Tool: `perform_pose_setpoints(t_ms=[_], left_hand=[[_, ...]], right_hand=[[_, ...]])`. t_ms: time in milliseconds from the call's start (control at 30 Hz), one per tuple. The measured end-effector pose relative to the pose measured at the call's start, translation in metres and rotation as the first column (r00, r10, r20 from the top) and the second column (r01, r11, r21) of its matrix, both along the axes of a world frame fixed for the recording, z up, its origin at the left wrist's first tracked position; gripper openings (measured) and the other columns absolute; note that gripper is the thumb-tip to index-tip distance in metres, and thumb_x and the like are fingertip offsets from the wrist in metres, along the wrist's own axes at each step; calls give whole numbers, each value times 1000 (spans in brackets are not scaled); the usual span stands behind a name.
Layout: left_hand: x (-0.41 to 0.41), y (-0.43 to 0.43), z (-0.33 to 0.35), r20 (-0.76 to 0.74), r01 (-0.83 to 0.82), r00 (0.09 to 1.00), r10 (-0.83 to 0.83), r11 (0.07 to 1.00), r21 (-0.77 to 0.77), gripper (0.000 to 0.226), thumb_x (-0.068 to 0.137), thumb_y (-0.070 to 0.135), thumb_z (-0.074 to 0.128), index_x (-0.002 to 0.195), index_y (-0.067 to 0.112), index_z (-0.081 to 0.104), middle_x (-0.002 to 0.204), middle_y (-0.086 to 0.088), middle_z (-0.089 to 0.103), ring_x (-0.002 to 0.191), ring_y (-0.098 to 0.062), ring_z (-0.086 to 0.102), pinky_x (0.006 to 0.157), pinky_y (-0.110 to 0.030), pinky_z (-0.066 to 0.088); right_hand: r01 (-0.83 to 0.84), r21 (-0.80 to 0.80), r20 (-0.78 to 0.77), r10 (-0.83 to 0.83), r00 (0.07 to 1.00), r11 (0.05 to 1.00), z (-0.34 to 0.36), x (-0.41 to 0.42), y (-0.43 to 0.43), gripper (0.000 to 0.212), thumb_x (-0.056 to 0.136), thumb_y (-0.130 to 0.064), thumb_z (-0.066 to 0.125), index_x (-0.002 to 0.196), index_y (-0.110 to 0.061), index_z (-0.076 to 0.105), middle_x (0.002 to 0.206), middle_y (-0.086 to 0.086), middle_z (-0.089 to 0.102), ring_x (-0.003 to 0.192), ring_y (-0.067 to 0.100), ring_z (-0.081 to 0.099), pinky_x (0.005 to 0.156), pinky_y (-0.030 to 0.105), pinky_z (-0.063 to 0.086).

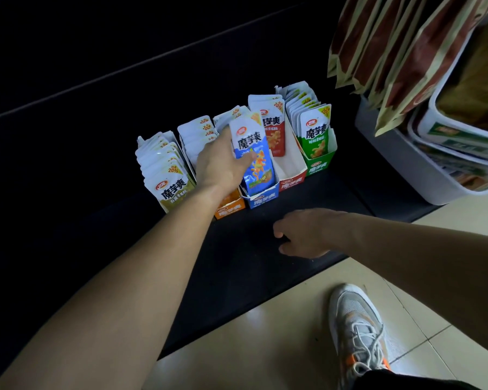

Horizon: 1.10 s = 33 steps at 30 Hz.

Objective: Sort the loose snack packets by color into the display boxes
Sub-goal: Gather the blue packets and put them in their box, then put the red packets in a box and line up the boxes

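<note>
**At the blue box: packet going in**

On the dark shelf (pixel 251 263) I have five display boxes in a row, and the left hand (pixel 223 161) is at the middle one. It pinches a blue packet (pixel 254 153) by its upper half, thumb across the printed face and fingers behind. The packet stands nearly upright, its lower end inside the blue box (pixel 261 199), just behind the front wall. As I read it, the step in hand is the placing itself: colour and box match, and the packet is in but not yet let go.

The right hand (pixel 307 232) hovers low over the shelf in front of the boxes, fingers loosely curled. I see nothing in it, and I cannot tell what may lie beneath the palm.

The neighbours sit tight. The orange box (pixel 228 208) touches the blue one on the left, partly hidden by my wrist. The red box (pixel 292 181) touches it on the right, with a red packet (pixel 275 133) standing at its back. The green box (pixel 319 163) at the right end and the olive packets (pixel 172 190) at the left end look well filled.

In my judgement the next move is to press the packet down to the box floor, then spread thumb and fingers. The hand should lift straight up, so it neither drags the packet out nor knocks the orange row.
</note>
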<state>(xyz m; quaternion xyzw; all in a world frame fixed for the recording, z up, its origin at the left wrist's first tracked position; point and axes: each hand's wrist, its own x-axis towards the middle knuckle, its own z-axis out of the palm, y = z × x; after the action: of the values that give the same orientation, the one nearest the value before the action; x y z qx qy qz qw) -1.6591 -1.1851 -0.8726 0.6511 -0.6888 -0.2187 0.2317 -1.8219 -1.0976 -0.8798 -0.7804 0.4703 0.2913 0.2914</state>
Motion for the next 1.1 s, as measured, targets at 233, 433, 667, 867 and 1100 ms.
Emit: perform_pose_setpoints(t_ms=[233,433,667,867,1100], left_hand=[[-4,33,-31,41,-49,998,51,997,-52,67,85,42,75,138,21,41,112,-5,66,104,-26,62,74,-34,46],[-6,28,-27,-34,-7,999,3,994,-111,69,83,44,76,141,24,43,139,3,53,129,-19,48,99,-35,44],[-5,23,-20,140,166,980,-140,966,-200,44,99,33,58,142,27,51,130,0,64,121,-24,55,93,-36,46],[4,24,4,258,226,944,-205,973,-55,66,91,42,67,149,29,37,140,-3,56,129,-26,47,96,-41,46],[96,67,62,432,263,857,-282,959,103,50,94,46,59,139,27,47,142,4,51,125,-18,52,101,-37,46]], right_hand=[[-1,3,-9,1,1000,1000,-8,-3,5,44,100,-43,50,136,-18,52,129,8,57,114,28,58,96,43,50],[-2,-5,10,3,1000,1000,-9,-3,4,43,100,-43,50,135,-18,52,128,9,57,113,28,58,95,43,51],[-3,-19,29,4,1000,1000,-4,0,3,43,101,-42,49,136,-19,51,129,8,57,112,27,58,93,42,52],[-4,-124,59,11,998,992,19,16,-2,39,100,-41,49,131,-18,55,127,7,57,112,26,56,90,39,51],[107,-355,301,6,954,929,51,69,-13,32,93,-29,53,120,-13,59,122,10,55,115,31,55,93,46,50]])
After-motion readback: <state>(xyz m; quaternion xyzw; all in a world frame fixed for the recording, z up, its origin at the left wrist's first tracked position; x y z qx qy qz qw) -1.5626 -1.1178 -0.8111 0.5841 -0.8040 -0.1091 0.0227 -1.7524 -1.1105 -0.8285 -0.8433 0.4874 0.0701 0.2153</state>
